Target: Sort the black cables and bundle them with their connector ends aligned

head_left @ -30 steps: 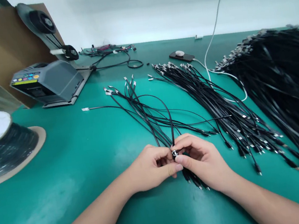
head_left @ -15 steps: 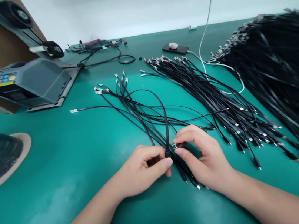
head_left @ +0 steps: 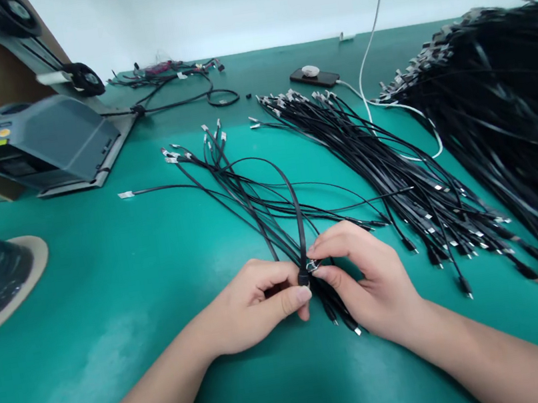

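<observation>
A glossy green tabletop [head_left: 107,266] meets a pale wall [head_left: 240,10] across the top of the frame — grey machine [head_left: 77,136] upper left, black cable heap [head_left: 514,118] at right. At lower centre, the left hand [head_left: 259,304] pinches a black cable connector [head_left: 303,278]; the right hand's [head_left: 373,273] fingertips grip a small shiny piece [head_left: 312,266] beside it.

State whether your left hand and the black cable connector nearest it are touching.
Touching: the head view shows the left hand pinching the black cable connector at its thumb tip.
</observation>
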Action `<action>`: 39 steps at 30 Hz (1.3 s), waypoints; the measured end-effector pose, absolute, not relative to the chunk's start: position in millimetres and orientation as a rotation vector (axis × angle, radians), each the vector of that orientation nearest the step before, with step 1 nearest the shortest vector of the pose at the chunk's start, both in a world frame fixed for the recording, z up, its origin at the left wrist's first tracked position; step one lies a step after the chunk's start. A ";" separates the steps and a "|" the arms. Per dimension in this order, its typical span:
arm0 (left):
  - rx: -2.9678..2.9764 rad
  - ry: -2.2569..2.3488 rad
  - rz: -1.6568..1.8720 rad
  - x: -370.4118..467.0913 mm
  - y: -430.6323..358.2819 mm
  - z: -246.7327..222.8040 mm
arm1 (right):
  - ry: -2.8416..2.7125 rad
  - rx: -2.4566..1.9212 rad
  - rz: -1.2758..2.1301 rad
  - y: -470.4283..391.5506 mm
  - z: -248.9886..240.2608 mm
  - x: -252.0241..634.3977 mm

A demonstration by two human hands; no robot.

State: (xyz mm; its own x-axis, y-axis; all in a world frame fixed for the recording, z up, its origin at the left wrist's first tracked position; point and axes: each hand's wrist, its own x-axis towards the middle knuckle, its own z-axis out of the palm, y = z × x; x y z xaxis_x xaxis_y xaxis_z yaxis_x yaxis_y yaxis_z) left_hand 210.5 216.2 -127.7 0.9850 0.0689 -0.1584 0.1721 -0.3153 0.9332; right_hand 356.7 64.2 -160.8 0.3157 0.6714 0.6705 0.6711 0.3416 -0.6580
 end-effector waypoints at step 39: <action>1.944 0.085 -0.142 207.7 218.8 -126.7 | -1.322 -1.291 0.102 60.2 -158.6 360.8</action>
